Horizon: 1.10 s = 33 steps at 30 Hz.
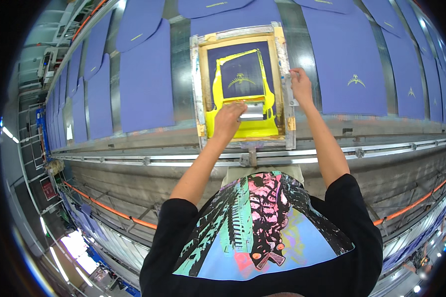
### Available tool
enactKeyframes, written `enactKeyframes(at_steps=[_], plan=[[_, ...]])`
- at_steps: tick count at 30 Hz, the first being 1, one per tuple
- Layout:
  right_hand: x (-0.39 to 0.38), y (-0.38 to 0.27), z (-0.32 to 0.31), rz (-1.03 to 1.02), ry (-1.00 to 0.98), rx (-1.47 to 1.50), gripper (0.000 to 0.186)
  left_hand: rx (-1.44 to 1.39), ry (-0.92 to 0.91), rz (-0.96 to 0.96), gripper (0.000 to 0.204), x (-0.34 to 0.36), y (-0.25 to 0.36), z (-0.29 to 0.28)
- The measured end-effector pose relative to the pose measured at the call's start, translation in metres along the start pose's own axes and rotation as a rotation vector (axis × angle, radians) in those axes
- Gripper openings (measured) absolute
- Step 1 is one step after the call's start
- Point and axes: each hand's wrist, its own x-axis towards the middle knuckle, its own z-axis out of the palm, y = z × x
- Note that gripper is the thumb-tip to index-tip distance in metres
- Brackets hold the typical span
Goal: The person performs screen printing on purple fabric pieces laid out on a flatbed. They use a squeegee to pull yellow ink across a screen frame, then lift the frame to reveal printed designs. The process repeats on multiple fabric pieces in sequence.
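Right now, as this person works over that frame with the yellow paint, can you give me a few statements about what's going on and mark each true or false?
1. The left hand rests on the squeegee inside the screen frame. True.
2. The ink in the frame is red. False: it is bright yellow.
3. The right hand grips the frame's right edge. True.
4. The fabric panels on the long table are green. False: they are blue-purple, and several bear a small yellow design.
5. The person wears a plain white shirt. False: it is black with a colourful picture.
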Motion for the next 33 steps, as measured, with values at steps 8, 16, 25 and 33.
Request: enactKeyframes(at_steps=[8, 16, 25, 33], plan=[[-0.027, -0.043, 0.01, -0.182, 0.16, 0.018, 0.019, -0.024, 0.057, 0.014, 0.05, -0.029, 0.008, -0.014], [-0.038, -0.029, 0.009, -0.307, 0.201, 0.124, 0.026, -0.006, -0.036, -0.035, 0.059, -0.025, 0.026, -0.04], [-0.019, 0.011, -0.003, -0.209, 0.213, 0.237, 0.016, 0.004, -0.101, -0.209, 0.057, -0.004, 0.041, 0.005], [-0.013, 0.032, -0.001, -0.146, 0.168, 0.043, 0.021, -0.196, 0.009, -0.213, 0.06, -0.052, 0.039, 0.014]])
